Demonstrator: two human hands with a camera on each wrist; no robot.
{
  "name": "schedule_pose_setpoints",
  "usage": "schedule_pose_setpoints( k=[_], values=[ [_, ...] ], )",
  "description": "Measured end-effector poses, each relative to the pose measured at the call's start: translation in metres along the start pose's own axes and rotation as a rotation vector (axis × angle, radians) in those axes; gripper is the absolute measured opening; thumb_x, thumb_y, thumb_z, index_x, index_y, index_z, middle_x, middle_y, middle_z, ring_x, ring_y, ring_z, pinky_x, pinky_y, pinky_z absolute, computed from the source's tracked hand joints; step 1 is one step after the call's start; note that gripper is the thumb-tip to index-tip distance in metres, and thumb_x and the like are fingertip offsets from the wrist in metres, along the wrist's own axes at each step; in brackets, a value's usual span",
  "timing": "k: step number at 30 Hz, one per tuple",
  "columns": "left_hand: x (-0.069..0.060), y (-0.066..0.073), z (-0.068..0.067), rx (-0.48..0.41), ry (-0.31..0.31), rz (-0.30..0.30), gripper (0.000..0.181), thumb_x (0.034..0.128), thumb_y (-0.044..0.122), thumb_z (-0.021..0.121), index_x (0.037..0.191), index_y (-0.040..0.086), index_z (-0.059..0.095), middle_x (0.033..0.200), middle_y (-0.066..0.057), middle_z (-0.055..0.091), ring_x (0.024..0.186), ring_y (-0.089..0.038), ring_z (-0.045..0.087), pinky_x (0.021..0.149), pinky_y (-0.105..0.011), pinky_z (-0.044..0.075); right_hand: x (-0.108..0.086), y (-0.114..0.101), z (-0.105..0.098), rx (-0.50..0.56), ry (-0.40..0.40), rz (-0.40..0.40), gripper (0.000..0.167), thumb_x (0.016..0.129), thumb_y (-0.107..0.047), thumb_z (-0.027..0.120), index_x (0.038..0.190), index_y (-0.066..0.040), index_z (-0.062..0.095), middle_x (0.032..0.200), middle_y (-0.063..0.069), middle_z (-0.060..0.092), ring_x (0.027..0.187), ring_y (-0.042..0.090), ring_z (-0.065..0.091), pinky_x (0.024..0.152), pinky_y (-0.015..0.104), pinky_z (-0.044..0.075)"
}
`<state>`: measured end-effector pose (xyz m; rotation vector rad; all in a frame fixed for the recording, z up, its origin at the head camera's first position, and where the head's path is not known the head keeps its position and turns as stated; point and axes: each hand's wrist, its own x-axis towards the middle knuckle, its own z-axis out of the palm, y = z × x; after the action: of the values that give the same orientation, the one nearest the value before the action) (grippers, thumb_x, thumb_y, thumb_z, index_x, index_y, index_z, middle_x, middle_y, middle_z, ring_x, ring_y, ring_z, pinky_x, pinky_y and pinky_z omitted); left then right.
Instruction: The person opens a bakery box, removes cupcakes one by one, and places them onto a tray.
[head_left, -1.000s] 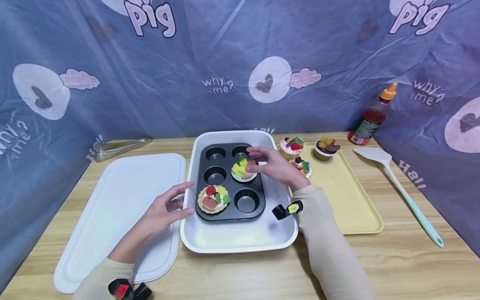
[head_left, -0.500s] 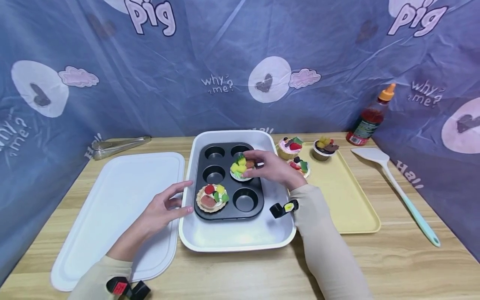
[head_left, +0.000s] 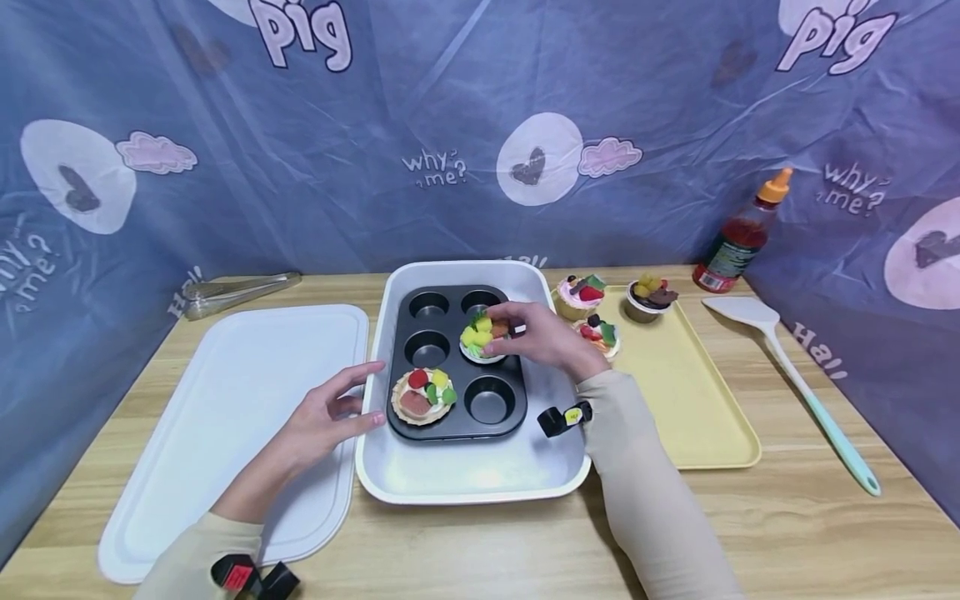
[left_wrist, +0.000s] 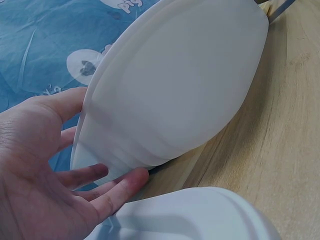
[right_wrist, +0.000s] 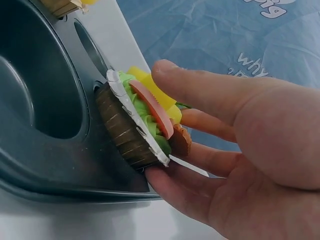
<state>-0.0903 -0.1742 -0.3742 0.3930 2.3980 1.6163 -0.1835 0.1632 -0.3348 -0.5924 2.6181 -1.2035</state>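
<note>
In the head view my right hand (head_left: 540,337) curls its thumb and fingers around a cupcake (head_left: 478,339) with yellow and green topping, at the middle right cup of a black muffin tin (head_left: 457,428). Its brown wrapper shows above the tin's surface in the right wrist view, where my thumb lies by the yellow topping. A fruit tart (head_left: 422,397) rests in the tin's near left cup. The tin lies inside a deep white tray (head_left: 480,483). My left hand (left_wrist: 45,165) has its fingers extended along that tray's left side, the fingertips at its rim and wall.
A white board (head_left: 240,425) lies on the left, with metal tongs (head_left: 240,293) behind it. On the right, a yellow tray (head_left: 697,408) bears a pink cupcake (head_left: 581,296), a chocolate cupcake (head_left: 648,298) and a fruit-topped one (head_left: 600,335). Beyond are a spatula (head_left: 795,375) and sauce bottle (head_left: 738,237).
My right hand's fingers have closed in slightly around the yellow-topped cupcake, which stays at the same cup. The left hand stays by the white tray's rim.
</note>
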Motion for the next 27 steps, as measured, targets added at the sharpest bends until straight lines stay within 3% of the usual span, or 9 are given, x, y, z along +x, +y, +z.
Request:
schedule_pose_setpoints(
  k=[10, 19, 27],
  values=[
    [0.0005, 0.0007, 0.0006, 0.027, 0.007, -0.016, 0.068, 0.0908, 0.019, 0.076, 0.151, 0.017, 0.045, 0.152, -0.02, 0.046, 0.113, -0.029, 0.064, 0.098, -0.039, 0.047, -0.0002, 0.0018, 0.0002, 0.014, -0.015, -0.039, 0.068, 0.086, -0.019, 0.082, 0.147, -0.011, 0.053, 0.127, 0.012, 0.065, 0.116, 0.028, 0.061, 0.097, 0.042, 0.052],
    [0.0006, -0.0002, 0.0006, -0.003, 0.006, 0.0, 0.067, 0.0903, 0.015, 0.076, 0.151, 0.013, 0.045, 0.15, -0.023, 0.047, 0.112, -0.031, 0.065, 0.09, -0.023, 0.05, 0.0004, 0.0017, 0.0008, -0.046, -0.02, -0.072, 0.06, 0.086, -0.018, 0.082, 0.141, -0.01, 0.059, 0.136, 0.011, 0.063, 0.12, 0.026, 0.061, 0.096, 0.038, 0.054],
    [0.0003, 0.0013, 0.0004, 0.014, 0.006, -0.023, 0.068, 0.0906, 0.018, 0.076, 0.151, 0.017, 0.045, 0.152, -0.021, 0.045, 0.114, -0.03, 0.064, 0.096, -0.034, 0.049, 0.0006, 0.0024, 0.002, -0.065, 0.012, -0.067, 0.058, 0.083, -0.017, 0.084, 0.137, -0.008, 0.063, 0.127, 0.012, 0.067, 0.113, 0.027, 0.064, 0.093, 0.039, 0.056]
  ],
)
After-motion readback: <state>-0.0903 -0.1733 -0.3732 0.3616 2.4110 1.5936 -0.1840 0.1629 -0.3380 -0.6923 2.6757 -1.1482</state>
